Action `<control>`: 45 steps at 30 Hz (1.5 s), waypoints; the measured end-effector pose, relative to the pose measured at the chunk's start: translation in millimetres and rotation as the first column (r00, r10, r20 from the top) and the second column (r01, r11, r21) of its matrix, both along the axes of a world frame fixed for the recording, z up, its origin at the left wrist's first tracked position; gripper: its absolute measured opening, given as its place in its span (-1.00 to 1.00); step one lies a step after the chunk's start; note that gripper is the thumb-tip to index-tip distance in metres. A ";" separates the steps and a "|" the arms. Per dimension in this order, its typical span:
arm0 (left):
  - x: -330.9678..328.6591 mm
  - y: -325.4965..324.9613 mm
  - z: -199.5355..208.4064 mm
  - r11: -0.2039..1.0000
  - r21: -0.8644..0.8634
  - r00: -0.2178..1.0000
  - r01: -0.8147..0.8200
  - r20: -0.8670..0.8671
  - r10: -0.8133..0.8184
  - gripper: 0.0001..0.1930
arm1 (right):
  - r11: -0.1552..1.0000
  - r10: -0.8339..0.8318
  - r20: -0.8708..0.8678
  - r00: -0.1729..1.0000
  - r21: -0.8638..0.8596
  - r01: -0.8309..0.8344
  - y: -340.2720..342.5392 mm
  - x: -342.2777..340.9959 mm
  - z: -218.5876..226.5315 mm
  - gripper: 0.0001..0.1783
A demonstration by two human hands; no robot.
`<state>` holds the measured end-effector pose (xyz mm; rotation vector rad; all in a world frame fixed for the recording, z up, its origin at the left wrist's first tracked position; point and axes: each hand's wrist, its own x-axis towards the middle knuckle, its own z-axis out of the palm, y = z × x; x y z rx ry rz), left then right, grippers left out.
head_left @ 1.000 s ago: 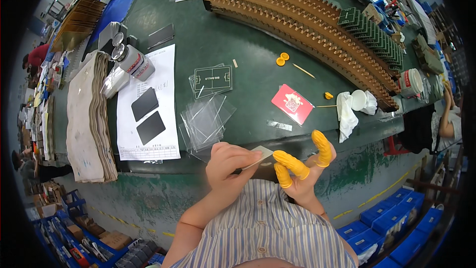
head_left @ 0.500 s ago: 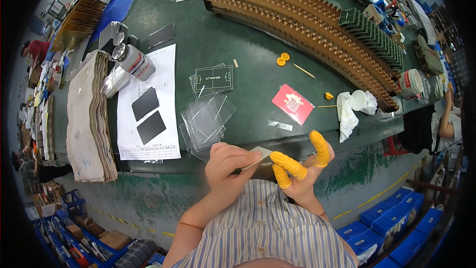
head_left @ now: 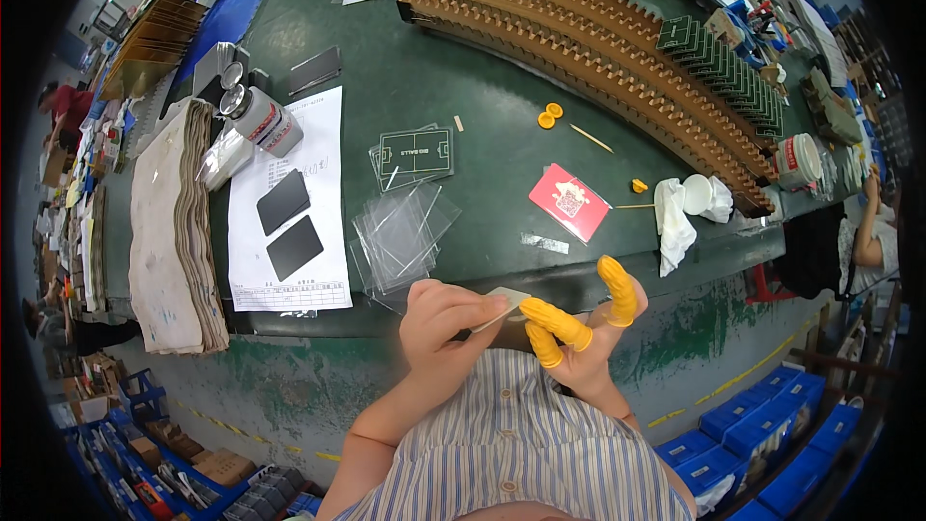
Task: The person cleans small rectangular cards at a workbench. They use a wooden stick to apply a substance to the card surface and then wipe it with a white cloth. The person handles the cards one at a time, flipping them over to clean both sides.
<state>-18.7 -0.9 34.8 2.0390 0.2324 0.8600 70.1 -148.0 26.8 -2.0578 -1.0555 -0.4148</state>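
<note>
My left hand is closed, thumb and fingers pinching a small thin pale card above the table's front edge. My right hand wears yellow rubber finger cots on several fingers. Two of these covered fingers point at the card, one tip at or just beside its right edge; another stands up, well apart. Beyond my left hand lie clear plastic sheets in a loose pile. Behind them is a green card with white pitch lines. A pink-red card rests beyond my right hand.
Slotted brown racks cross the far right, partly filled with green cards. Yellow cots, a wooden stick and white cloth lie nearby. At left are a paper sheet with black cards, bottles and stacked cloths.
My right hand's covered fingers have shifted slightly left, closer over the card's edge. My left hand keeps its pinch on the card, nearly still.
</note>
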 end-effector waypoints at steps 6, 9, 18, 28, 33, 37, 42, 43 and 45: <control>-1.1 0.1 1.3 1.000 0.013 1.000 -0.005 -0.007 0.006 -0.78 | 0.999 -0.029 0.003 1.000 -0.019 0.029 -0.7 1.1 1.9 -0.72; -1.4 0.0 0.6 1.000 0.013 1.000 -0.005 -0.008 0.005 -0.78 | 0.998 -0.053 -0.024 0.998 -0.019 0.053 -1.6 1.0 3.4 -0.73; -0.7 0.4 0.4 1.000 0.023 1.000 0.000 0.001 0.000 -0.78 | 1.000 -0.004 -0.022 1.000 -0.019 0.004 0.4 1.6 2.6 -0.74; 0.2 -0.1 -3.8 0.993 -0.114 0.999 0.029 0.016 -0.027 -0.77 | 0.990 0.050 -0.169 0.984 0.142 -0.025 -1.7 4.4 -2.2 -0.72; 0.2 -0.6 -4.9 0.977 -0.209 0.999 0.050 0.002 -0.051 -0.76 | 0.992 0.088 -0.125 0.988 0.106 -0.075 -4.4 4.0 -1.0 -0.69; 0.4 -1.2 -4.6 0.973 -0.225 0.998 0.059 0.001 -0.060 -0.75 | 0.996 0.082 -0.094 0.992 0.049 -0.077 -0.6 3.8 2.8 -0.68; 0.2 -0.7 -8.1 0.959 -0.267 0.996 0.091 0.011 -0.091 -0.76 | 0.996 0.077 -0.101 0.992 0.042 -0.073 -1.3 4.7 1.2 -0.68; 0.1 -1.1 -11.3 0.944 -0.310 0.994 0.110 0.030 -0.106 -0.76 | 0.996 0.078 -0.111 0.991 0.054 -0.073 -1.5 4.7 0.9 -0.68; -0.3 -2.6 -16.5 0.898 -0.421 0.992 0.129 0.048 -0.120 -0.78 | 0.994 0.085 -0.137 0.987 0.080 -0.074 -2.4 5.0 -0.1 -0.67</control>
